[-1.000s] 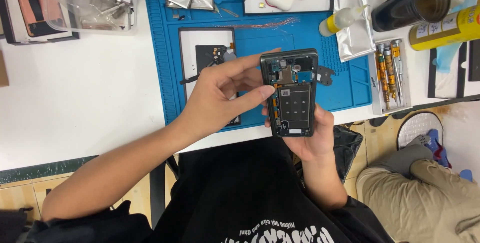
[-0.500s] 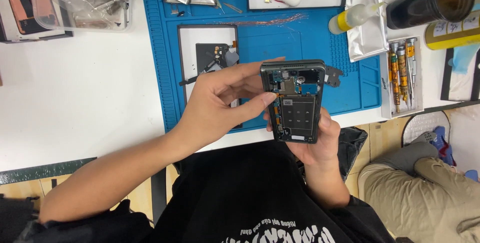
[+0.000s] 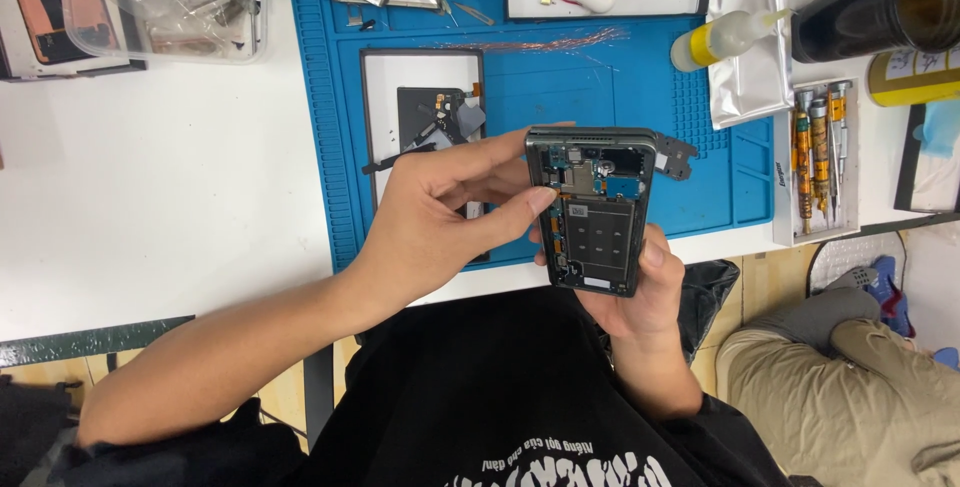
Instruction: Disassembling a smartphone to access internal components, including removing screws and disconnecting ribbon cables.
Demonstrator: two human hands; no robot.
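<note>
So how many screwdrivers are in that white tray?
3 that I can make out, side by side in the white tray right of the blue mat: one, one, one. More may be hidden.

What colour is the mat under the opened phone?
Bright blue mat, clearest in the head view.

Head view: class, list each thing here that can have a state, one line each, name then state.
Phone: back cover off, insides exposed, held upright.
Right hand: gripping the phone's lower end.
Left hand: fingertips at the phone's left edge.
Squeeze bottle: lying on its side.
Screwdrivers: resting in their tray.
</note>
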